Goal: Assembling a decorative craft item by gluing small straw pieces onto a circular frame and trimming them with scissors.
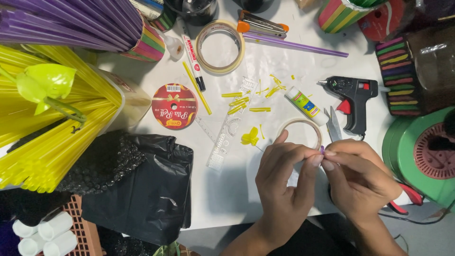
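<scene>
My left hand (283,182) and my right hand (361,178) meet at the fingertips near the table's front edge. Between them they pinch a tiny purple piece (322,150); little of it shows. Just behind the fingers lies a small roll of clear tape (299,124). A small yellow flower shape (250,137) lies to the left of my left hand, with several short yellow straw cuttings (239,102) beyond it. A long purple straw (296,45) lies at the back.
A black glue gun (353,97), a glue stick (306,105), small scissors (333,124) and a clear ruler (222,140) lie on the white table (222,189). A red ribbon spool (174,106), marker (191,52), masking tape (220,46), yellow straw bundle (52,128), black bag (142,185), green reel (424,156).
</scene>
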